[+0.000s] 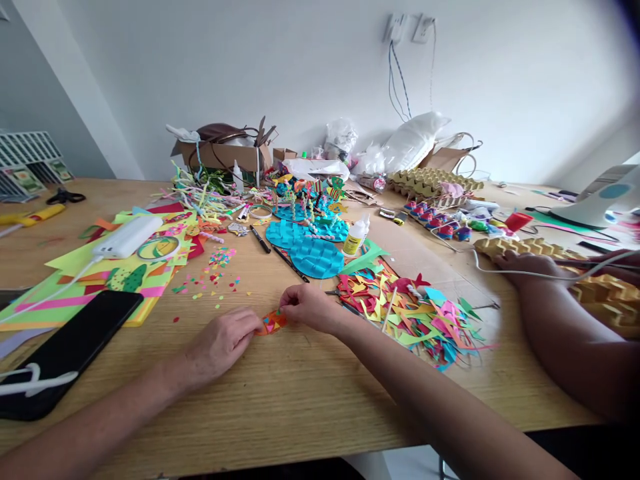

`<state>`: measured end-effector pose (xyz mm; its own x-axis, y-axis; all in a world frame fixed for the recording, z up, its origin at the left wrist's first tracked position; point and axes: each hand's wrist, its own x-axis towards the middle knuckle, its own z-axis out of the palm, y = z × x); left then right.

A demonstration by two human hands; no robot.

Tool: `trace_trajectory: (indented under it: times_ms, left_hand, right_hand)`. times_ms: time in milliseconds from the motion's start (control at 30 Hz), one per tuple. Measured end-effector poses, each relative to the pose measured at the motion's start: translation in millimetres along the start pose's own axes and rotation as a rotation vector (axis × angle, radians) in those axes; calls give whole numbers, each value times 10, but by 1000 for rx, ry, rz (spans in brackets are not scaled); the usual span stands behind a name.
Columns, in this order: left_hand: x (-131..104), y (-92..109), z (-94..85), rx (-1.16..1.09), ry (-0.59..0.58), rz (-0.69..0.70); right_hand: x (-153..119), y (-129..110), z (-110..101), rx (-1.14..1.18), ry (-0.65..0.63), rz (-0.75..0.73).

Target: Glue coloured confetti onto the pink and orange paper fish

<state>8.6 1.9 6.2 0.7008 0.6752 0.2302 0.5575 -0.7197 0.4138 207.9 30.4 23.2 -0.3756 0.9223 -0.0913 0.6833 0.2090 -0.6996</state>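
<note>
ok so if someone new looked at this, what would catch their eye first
Probably the bright blue paper in the middle of the table, just beyond the hands. Next, the heap of coloured scraps to its right, on the near side, and the big black phone at the left. Small but vivid, the orange paper sits between the left hand and right hand.

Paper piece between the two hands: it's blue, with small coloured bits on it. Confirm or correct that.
Not blue: in the head view, the paper piece between the left hand and right hand is orange, with small coloured bits on it.
</note>
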Motion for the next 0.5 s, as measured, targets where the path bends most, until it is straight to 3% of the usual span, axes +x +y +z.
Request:
trace_trajectory:
  times_ms: [200, 500]
  left_hand:
    - [-37, -40, 73, -11, 71, 31]
    - [-53, -27, 79, 2, 70, 28]
  right_hand:
    - [74, -42, 89, -92, -2, 16]
    - [50, -90, 108, -147, -15, 40]
